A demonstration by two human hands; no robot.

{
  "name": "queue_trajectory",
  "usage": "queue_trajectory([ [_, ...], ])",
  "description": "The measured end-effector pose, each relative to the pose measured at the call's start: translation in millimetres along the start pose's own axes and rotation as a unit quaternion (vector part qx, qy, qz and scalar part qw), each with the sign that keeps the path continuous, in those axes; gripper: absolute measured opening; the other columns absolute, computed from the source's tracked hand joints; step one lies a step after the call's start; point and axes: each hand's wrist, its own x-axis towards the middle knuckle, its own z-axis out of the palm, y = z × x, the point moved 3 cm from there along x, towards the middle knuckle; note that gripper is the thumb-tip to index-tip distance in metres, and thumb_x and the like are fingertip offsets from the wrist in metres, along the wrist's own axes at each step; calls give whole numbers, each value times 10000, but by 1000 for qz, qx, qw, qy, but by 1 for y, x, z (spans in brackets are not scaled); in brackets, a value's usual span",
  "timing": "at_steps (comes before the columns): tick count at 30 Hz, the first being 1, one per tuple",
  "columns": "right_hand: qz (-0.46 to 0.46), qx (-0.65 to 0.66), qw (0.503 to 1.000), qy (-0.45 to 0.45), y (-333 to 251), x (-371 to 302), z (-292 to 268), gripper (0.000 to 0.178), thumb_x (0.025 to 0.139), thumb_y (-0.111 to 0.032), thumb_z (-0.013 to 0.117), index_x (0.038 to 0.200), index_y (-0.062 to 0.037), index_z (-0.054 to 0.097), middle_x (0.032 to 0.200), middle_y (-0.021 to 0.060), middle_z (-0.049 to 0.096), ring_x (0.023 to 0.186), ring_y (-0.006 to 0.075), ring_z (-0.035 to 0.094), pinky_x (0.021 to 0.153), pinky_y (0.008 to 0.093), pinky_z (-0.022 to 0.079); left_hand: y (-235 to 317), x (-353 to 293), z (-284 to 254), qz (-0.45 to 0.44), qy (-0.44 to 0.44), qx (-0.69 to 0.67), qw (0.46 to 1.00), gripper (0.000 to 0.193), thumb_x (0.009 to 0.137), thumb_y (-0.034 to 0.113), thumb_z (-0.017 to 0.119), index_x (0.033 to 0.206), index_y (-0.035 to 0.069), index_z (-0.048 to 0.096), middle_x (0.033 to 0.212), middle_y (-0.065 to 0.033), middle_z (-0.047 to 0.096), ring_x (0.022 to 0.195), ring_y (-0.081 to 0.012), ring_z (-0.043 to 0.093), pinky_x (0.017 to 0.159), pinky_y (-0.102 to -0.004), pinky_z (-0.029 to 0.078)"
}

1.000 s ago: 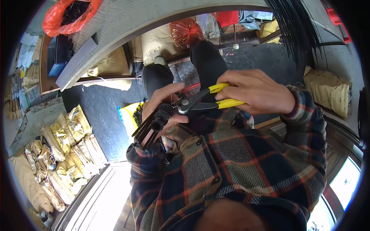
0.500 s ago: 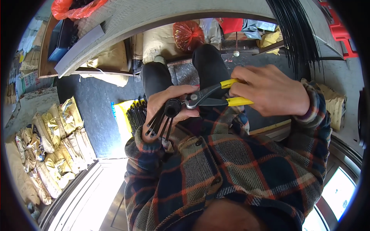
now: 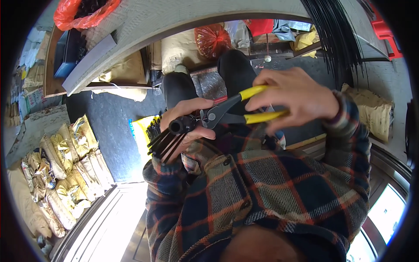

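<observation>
In front of my lap, my left hand [image 3: 185, 109] is closed around a black tubular hub [image 3: 178, 126] with several thin black ribs [image 3: 168, 146] fanning out toward my left cuff. The hub's round open end faces up. My right hand [image 3: 297, 98] is wrapped around the yellow handles of a pair of pliers [image 3: 227, 112], which are spread apart. The dark head of the pliers points left, its tip close beside the hub and between my left thumb and forefinger. A small bit of pale wire [image 3: 201, 117] shows there; whether the jaws grip it I cannot tell.
A pale workbench [image 3: 183, 17] curves across the far side. Long thin black rods [image 3: 334, 39] hang off its right end. At left lie several brown and gold packages [image 3: 65, 170]. A yellow bag [image 3: 142, 135] of black rods stands left of my lap. Beyond my knees is a red bag [image 3: 212, 41].
Both hands have shifted slightly left, carrying the hub and the pliers along. The hub has tilted, and its ribs now point more to the left.
</observation>
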Motion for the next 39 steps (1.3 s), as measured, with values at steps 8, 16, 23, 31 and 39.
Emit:
queue_trajectory([
  [8, 35, -272, 943, 189, 5, 11, 23, 538, 666, -53, 615, 1194, -103, 527, 1082, 94, 467, 988, 236, 515, 1017, 466, 275, 0, 3, 7, 13, 57, 10, 998, 524, 623, 259, 793, 1056, 64, 573, 969, -41, 576, 830, -149, 554, 753, -264, 438],
  [16, 29, -226, 954, 196, 6, 12, 38, 408, 658, -58, 619, 1063, -78, 572, 1057, 109, 466, 985, 278, 511, 901, 464, 394, 1, -2, -1, 19, 75, 16, 997, 535, 630, 299, 787, 1058, 60, 571, 995, -59, 565, 883, -155, 538, 797, -281, 418],
  [23, 19, -224, 958, 178, 1, 7, 32, 267, 705, -102, 639, 958, -55, 569, 968, 104, 481, 816, 258, 545, 682, 365, 478, -19, -2, -4, 1, 88, -24, 996, 676, 507, 336, 836, 1072, 76, 571, 976, -41, 564, 842, -134, 533, 755, -265, 426],
  [31, 184, 628, 723, -221, 2, -15, 45, 280, 852, -262, 601, 827, 16, 583, 847, 130, 612, 723, 206, 642, 645, 289, 519, -3, 31, 5, 22, 73, -129, 989, 998, 459, 825, 508, 955, -40, 528, 655, -51, 542, 536, -87, 506, 482, -196, 396],
  [39, -47, 848, 523, -63, -40, 28, 111, 444, 875, -453, 501, 769, -26, 555, 710, 116, 521, 559, 161, 515, 518, 263, 446, -17, 35, -14, 36, 19, -160, 986, 1066, 525, 896, 259, 862, -50, 617, 584, -10, 501, 516, -52, 452, 463, -182, 331],
])
